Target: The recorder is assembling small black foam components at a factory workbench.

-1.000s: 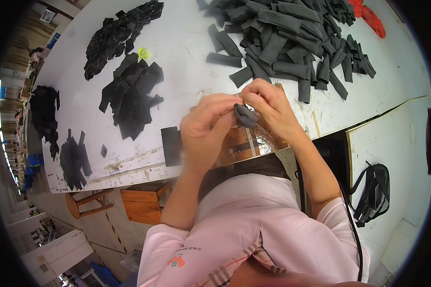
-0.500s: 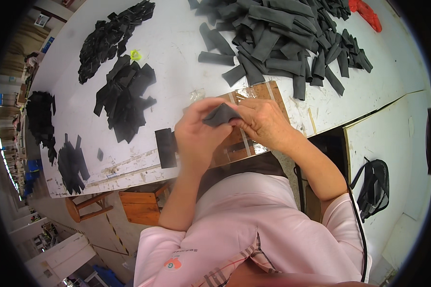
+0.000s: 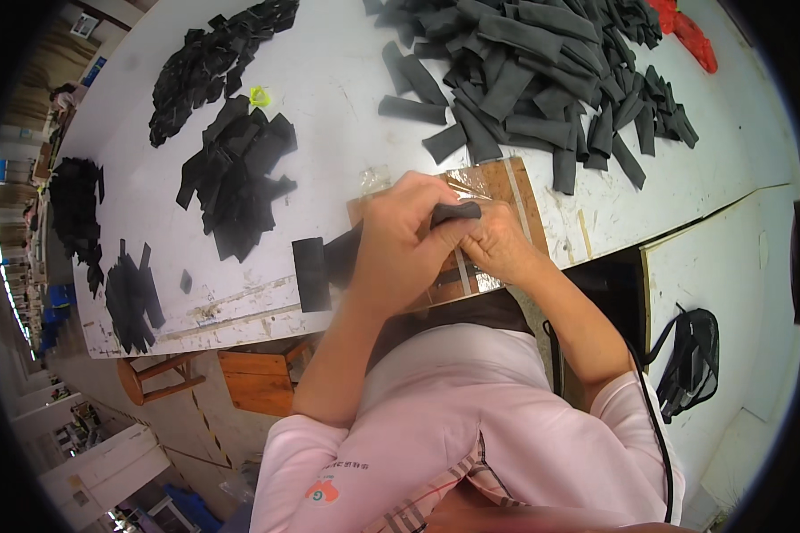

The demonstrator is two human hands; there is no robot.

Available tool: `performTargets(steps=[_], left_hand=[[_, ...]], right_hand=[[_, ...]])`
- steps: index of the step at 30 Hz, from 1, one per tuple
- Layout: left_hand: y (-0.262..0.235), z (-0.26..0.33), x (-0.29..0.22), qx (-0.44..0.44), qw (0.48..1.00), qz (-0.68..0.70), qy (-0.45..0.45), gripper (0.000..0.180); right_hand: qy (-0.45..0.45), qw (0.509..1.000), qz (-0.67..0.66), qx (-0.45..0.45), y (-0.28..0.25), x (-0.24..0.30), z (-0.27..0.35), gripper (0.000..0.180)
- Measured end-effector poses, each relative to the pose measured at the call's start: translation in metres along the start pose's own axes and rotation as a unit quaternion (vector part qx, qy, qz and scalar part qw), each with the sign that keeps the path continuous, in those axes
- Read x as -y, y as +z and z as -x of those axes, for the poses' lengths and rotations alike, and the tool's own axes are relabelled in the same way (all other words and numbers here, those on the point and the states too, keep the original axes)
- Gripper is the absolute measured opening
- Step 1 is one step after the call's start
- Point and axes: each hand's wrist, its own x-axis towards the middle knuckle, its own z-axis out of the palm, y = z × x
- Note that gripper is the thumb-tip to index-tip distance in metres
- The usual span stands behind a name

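Observation:
My left hand (image 3: 402, 242) and my right hand (image 3: 498, 247) meet over a brown board (image 3: 505, 184) covered with clear film at the table's near edge. Both pinch one dark grey fabric strip (image 3: 456, 211), which lies between the fingertips just above the board. A flat black fabric rectangle (image 3: 311, 274) rests on the white table (image 3: 329, 89) just left of my left hand. A big heap of dark grey fabric strips (image 3: 542, 71) lies beyond the board, within reach of my right hand.
Piles of black fabric pieces (image 3: 236, 173) and more black pieces (image 3: 209, 62) lie to the left on the table, with others (image 3: 132, 298) at the near left corner. Red fabric (image 3: 689, 35) sits far right. A wooden stool (image 3: 156, 377) and a black bag (image 3: 693, 360) stand below.
Both hands have dropped from chest height down to the brown board, still holding the grey strip, which is now flattened between the fingers.

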Motion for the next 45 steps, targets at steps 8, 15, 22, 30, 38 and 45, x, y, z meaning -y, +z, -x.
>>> performTargets(steps=[8,15,22,30,38,45], left_hand=[[0.012,0.012,-0.001,-0.169,0.938,0.292,0.077,0.012],[0.0,0.019,0.016,-0.132,0.804,0.576,0.059,0.01],[0.004,0.021,0.02,-0.171,0.83,0.529,0.036,0.01],[-0.047,0.058,0.096,-0.395,0.881,-0.202,-0.163,0.034],[-0.096,0.111,0.154,-0.241,0.845,-0.332,-0.344,0.015],[-0.072,0.074,0.062,-0.191,0.969,-0.137,-0.081,0.007]], right_hand=[[0.018,0.994,0.071,0.079,-0.026,0.018,-0.02,0.016],[0.024,0.994,0.051,0.093,-0.021,0.021,-0.024,0.017],[0.002,0.995,0.082,0.049,-0.024,0.028,-0.018,0.02],[0.16,0.953,-0.247,-0.066,-0.078,0.017,-0.066,0.032],[0.229,0.958,-0.171,-0.038,-0.024,0.06,-0.012,0.022],[0.197,0.971,-0.135,-0.015,0.046,0.071,-0.006,0.022]])
